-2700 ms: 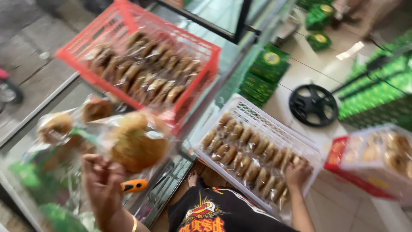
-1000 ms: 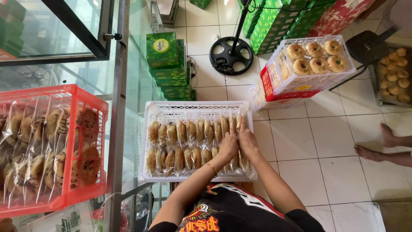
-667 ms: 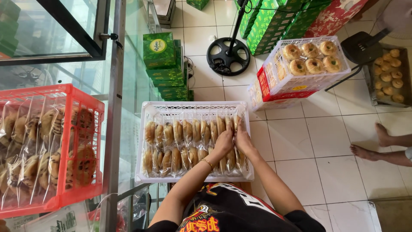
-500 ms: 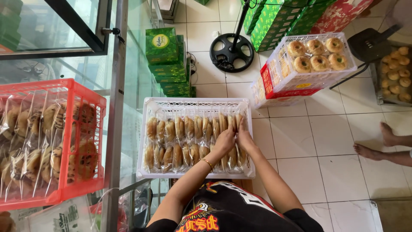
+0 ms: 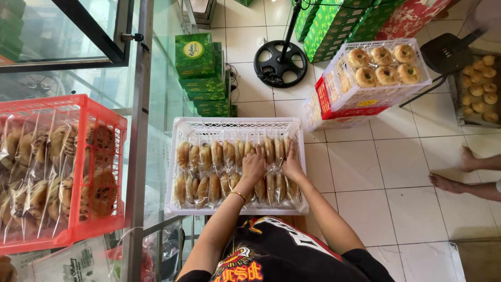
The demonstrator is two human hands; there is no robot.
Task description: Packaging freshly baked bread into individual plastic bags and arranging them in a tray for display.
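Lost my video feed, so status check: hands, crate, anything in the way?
Left hand and right hand both down on the wrapped pastries, no clear grip. White crate holds two rows. Nothing over the crate; red crate off to the left.

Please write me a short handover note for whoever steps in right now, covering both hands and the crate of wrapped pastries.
Left hand: fingers down among the wrapped pastries near the middle of the white crate; whether it grips one cannot be told.
Right hand: resting on the packets toward the crate's right end, grip likewise unclear.
Things: the white crate stands in front of the person, holding two rows of packets on edge. A red crate of similar packets is on the glass counter to the left.
Done: both rows look nearly full.
Left: probably only straightening the packets at the right end, where both hands are.
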